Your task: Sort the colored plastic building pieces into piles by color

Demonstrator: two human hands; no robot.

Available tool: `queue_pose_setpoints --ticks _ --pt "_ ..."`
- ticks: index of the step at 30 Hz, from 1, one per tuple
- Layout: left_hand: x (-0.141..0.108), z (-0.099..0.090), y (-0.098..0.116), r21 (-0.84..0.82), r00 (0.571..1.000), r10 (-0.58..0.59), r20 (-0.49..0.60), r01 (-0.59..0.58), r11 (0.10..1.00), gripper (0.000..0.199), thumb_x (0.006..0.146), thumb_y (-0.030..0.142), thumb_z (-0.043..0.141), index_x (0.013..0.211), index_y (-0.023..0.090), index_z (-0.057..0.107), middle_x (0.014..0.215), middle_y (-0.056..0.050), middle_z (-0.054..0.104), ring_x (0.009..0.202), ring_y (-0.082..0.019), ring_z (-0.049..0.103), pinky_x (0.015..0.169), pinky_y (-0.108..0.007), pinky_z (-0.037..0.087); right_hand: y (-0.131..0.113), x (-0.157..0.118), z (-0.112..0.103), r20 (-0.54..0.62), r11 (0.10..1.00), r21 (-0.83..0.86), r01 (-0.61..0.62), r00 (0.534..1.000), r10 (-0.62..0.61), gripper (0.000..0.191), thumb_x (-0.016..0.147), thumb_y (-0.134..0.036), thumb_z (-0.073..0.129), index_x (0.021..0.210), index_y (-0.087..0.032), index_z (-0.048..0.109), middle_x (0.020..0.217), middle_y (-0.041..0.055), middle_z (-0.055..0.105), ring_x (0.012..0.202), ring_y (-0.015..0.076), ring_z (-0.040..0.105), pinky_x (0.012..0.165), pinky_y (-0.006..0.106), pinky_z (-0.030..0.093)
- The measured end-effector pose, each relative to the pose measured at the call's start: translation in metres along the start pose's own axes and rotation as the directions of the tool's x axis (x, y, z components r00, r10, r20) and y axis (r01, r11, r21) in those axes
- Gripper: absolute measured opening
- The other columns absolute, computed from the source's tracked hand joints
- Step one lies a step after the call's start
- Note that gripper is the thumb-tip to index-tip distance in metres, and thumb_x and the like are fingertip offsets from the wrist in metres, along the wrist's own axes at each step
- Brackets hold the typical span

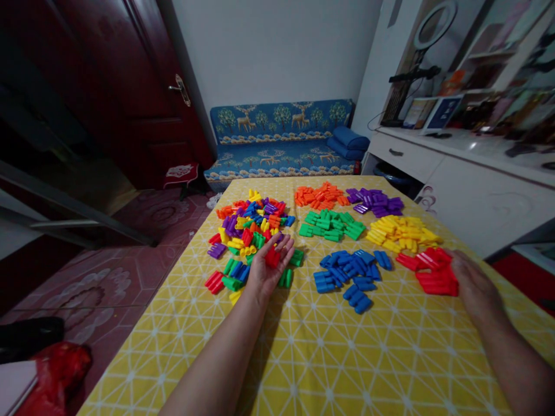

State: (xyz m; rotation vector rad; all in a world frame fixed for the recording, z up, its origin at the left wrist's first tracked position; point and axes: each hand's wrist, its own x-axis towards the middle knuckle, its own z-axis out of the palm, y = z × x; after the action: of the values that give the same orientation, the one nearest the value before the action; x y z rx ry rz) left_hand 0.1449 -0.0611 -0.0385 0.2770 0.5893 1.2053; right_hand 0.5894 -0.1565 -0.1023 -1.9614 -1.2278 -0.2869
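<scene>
My left hand [271,268] is turned palm up, with a red plastic building block [273,257] resting in it and the fingers slightly curled. It hovers at the right edge of a mixed pile of coloured blocks [247,225]. Green blocks [297,257] lie right by its fingers. On the far right, my right hand [474,283] is against the side of a pile of red blocks [433,271]. Its fingers look stretched out along the pile, partly turned away from view, and I see nothing held in them.
Sorted piles of blue [351,271], green [332,224], orange [321,196], purple [377,202] and yellow blocks [401,233] lie on the yellow patterned tablecloth [321,358]. Behind the table stands a blue sofa [281,138]; a white cabinet [485,179] is at right.
</scene>
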Motion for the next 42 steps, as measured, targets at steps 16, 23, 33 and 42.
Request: queue_pose_setpoints --ticks 16,23,33,42 --pt "-0.001 -0.003 0.002 -0.087 0.986 -0.051 0.159 0.065 0.994 0.04 0.092 0.04 0.05 0.118 0.011 0.058 0.124 -0.021 0.063 0.121 -0.03 0.06 0.095 -0.042 0.053 -0.112 -0.021 -0.014 -0.207 0.927 0.207 0.313 0.94 -0.272 0.039 0.091 -0.035 0.047 0.123 -0.019 0.063 0.127 0.018 0.061 0.125 0.0292 0.054 0.108 0.047 0.04" --pt "-0.006 -0.001 0.003 -0.087 0.962 -0.013 0.273 0.038 0.995 0.057 0.091 0.057 0.045 0.124 0.012 0.059 0.128 -0.02 0.062 0.126 -0.031 0.055 0.099 -0.045 0.049 -0.275 -0.092 0.021 0.247 0.678 0.673 0.297 0.773 -0.584 0.048 0.086 -0.016 0.055 0.132 -0.03 0.052 0.131 0.0098 0.056 0.106 0.0229 0.064 0.078 0.038 0.06" --pt "-0.016 0.003 0.004 0.011 0.949 -0.01 0.315 0.007 1.0 0.063 0.089 0.066 0.044 0.128 0.019 0.06 0.13 -0.013 0.061 0.128 -0.029 0.052 0.105 -0.044 0.044 -0.341 -0.099 0.064 0.276 0.725 0.644 0.246 0.808 -0.52 0.04 0.087 -0.018 0.055 0.125 -0.029 0.058 0.119 0.0079 0.062 0.111 0.0252 0.061 0.092 0.044 0.053" --pt "-0.007 -0.002 0.006 -0.021 0.947 -0.002 0.32 0.01 1.0 0.059 0.091 0.062 0.043 0.125 0.016 0.059 0.137 -0.017 0.056 0.128 -0.029 0.053 0.1 -0.04 0.047 -0.189 -0.021 0.015 -0.015 0.937 0.344 -0.061 0.997 0.07 0.039 0.086 -0.045 0.055 0.114 -0.02 0.063 0.092 0.0078 0.071 0.08 0.0232 0.066 0.071 0.035 0.05"
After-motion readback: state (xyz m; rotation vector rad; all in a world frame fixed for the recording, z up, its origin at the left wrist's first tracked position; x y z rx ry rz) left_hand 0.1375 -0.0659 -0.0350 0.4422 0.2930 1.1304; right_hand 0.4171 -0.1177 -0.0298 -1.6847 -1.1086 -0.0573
